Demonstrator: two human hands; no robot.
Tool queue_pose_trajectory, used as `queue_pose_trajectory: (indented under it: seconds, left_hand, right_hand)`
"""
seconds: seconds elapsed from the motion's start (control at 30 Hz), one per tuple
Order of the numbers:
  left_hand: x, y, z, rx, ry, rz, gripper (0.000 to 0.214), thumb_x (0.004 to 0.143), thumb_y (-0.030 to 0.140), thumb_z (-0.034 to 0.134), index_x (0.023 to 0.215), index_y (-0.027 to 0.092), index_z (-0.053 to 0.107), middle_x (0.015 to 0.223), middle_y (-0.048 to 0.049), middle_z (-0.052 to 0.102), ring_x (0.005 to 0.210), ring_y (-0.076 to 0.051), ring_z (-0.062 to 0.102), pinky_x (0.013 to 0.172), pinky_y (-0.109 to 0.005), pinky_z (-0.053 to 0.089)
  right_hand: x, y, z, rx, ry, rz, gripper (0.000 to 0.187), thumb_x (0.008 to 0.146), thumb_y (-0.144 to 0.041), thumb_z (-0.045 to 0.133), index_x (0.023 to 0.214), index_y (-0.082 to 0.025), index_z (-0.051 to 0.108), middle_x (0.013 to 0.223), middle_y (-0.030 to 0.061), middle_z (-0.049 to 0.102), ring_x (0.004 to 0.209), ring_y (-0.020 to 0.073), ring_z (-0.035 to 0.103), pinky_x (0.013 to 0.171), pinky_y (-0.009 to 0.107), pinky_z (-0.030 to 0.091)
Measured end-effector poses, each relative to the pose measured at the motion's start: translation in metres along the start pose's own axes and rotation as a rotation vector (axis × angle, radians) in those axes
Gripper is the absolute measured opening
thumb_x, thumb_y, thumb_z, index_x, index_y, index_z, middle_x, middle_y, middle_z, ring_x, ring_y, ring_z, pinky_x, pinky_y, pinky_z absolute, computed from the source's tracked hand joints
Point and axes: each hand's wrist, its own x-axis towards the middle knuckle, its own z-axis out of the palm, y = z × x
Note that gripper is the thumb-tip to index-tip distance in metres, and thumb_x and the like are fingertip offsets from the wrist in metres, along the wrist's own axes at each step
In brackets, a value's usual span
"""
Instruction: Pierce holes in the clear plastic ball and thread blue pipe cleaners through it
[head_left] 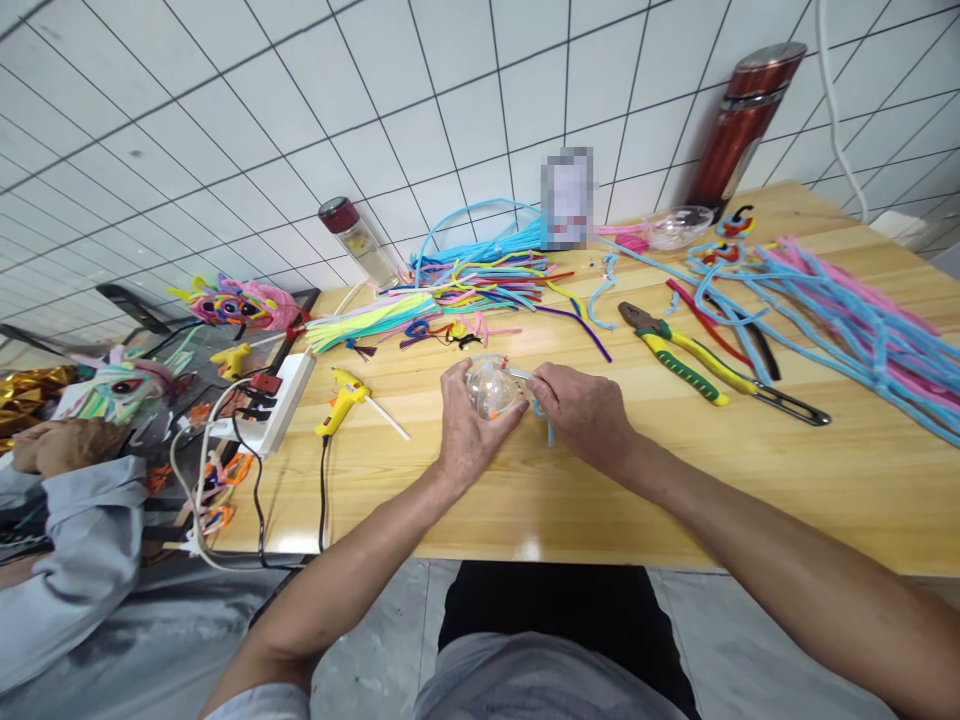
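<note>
Clear ball (486, 392) — round and see-through, with a dab of orange low on it — is at the centre of the frame, in the left hand.

At the far left, a co-worker's hands (71, 447) are together beside a pastel figure (124, 387), with a grey sleeve (94, 525) below them. Up and to the right, a pink figure (251, 303) lies above a small yellow tool (231, 361). Next comes a white power strip (291, 400) with cords plugged in, then a glue gun (345, 398) lying on the table (397, 500), its cord running to the lower edge. A dark-lidded jar (361, 248) is above it, against the wall, and bundled stems (480, 285) in many colours spread across the upper middle.

The left hand (478, 425) curls around the ball, fingers and thumb on its sides. The right hand (577, 408) is closed, pinching a slim pale piece (517, 374) at the ball's right side — I cannot tell what it is. A short blue stem (551, 432) shows just below.

Pliers (679, 367) lie right of centre. A red flask (742, 125) is at upper right; blue and pink stems (862, 325) heap at the far right.
</note>
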Motion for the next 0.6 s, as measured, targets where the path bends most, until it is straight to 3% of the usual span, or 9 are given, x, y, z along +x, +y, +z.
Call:
queue_pose_trajectory:
  seconds: [0.6]
  left_hand:
    - [-0.002,-0.003,-0.004,-0.104,-0.039,-0.064,0.089,0.073,0.051,0.087,0.143,0.022,0.040,0.141,-0.0144,0.051,0.136,-0.031,0.054,0.117,-0.051,0.046]
  right_hand:
    - [-0.011,0.014,-0.001,0.137,0.019,-0.078,0.041,0.110,-0.042,0.039,0.093,-0.018,0.068,0.083,0.0039,0.075,0.070,0.0157,0.065,0.061,0.029,0.028]
